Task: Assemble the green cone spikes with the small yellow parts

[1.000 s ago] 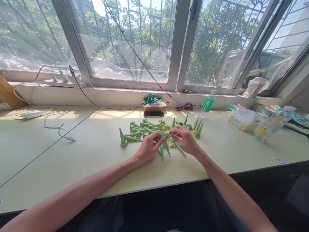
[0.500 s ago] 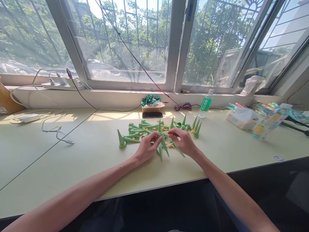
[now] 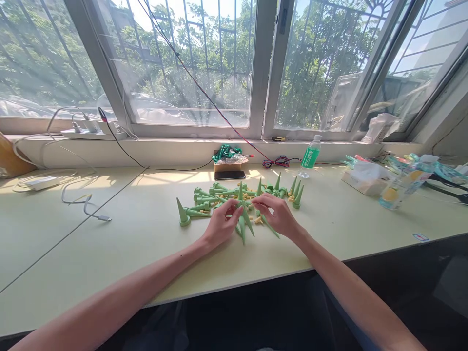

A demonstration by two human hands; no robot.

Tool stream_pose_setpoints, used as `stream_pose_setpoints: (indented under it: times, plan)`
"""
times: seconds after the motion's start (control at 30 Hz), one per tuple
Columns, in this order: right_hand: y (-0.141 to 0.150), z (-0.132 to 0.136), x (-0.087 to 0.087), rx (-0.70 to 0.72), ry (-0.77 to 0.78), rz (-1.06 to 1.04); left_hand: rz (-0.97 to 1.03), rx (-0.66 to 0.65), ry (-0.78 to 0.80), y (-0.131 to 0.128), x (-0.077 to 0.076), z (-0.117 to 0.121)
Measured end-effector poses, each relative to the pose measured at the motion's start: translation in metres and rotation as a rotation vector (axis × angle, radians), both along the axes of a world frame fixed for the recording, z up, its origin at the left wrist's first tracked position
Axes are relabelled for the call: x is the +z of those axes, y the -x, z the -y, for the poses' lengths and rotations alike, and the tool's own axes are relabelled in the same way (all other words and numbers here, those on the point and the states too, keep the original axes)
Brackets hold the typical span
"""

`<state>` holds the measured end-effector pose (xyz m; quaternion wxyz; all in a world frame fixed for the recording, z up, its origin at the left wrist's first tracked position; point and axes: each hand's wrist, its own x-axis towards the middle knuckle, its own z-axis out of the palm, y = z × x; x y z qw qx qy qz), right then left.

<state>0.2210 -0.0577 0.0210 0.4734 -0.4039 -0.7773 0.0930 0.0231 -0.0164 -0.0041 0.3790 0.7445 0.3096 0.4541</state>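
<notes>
My left hand (image 3: 221, 222) is closed, its thumb and fingers pinched on a green plastic spike (image 3: 248, 224) that looks like a plant-watering spike. Close beside it, my right hand (image 3: 276, 213) has thumb and forefinger pressed together at the spike's head end; whatever small piece they grip is mostly hidden. Around both hands lies a pile of similar green spikes (image 3: 204, 199), some upright, others on their sides. A small yellow valve-like piece (image 3: 259, 220) lies between my hands, and more are scattered in the pile. One cone-shaped spike (image 3: 183, 214) stands at the pile's left end.
Behind the pile are a black phone (image 3: 229, 175) and a small cardboard box (image 3: 228, 166) with green ribbon. A green-labelled bottle (image 3: 310, 157) stands at the back. On the right are a tissue box (image 3: 365, 181) and another bottle (image 3: 402, 187); a white cable (image 3: 87, 207) lies left.
The view has shifted slightly, so the table things sit a little further left. Both hands keep nearly the same pose around the green spike.
</notes>
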Motion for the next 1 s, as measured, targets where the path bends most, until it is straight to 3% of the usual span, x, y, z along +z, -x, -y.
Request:
stream_pose_setpoints:
  times: [0.6, 1.0]
  plan:
    - [0.0002, -0.0029, -0.0039, -0.012, 0.038, -0.052, 0.063, 0.010, -0.032, -0.0021, 0.0051, 0.0052]
    - [0.0006, -0.0042, -0.0061, 0.017, 0.021, -0.040, 0.038, -0.028, -0.018, -0.0005, 0.0005, 0.0024]
